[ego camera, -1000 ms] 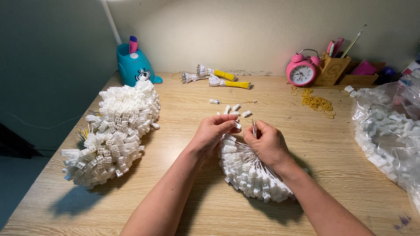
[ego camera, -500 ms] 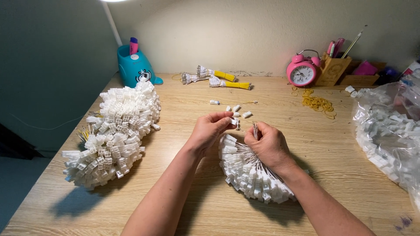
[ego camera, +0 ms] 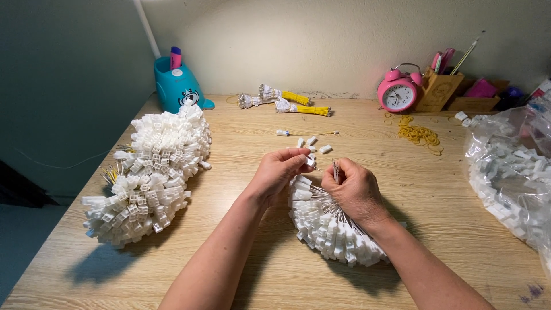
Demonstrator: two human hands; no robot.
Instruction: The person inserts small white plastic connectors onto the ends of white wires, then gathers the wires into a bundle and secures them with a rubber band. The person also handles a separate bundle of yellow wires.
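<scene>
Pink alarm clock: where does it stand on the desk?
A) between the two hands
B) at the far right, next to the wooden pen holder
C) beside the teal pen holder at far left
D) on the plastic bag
B: the pink alarm clock stands against the wall beside the wooden pen holder.

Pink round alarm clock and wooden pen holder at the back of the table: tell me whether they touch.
Cannot tell. In the head view the pink round alarm clock overlaps the wooden pen holder edge to edge, with no visible gap, but the clock may simply stand in front.
</scene>
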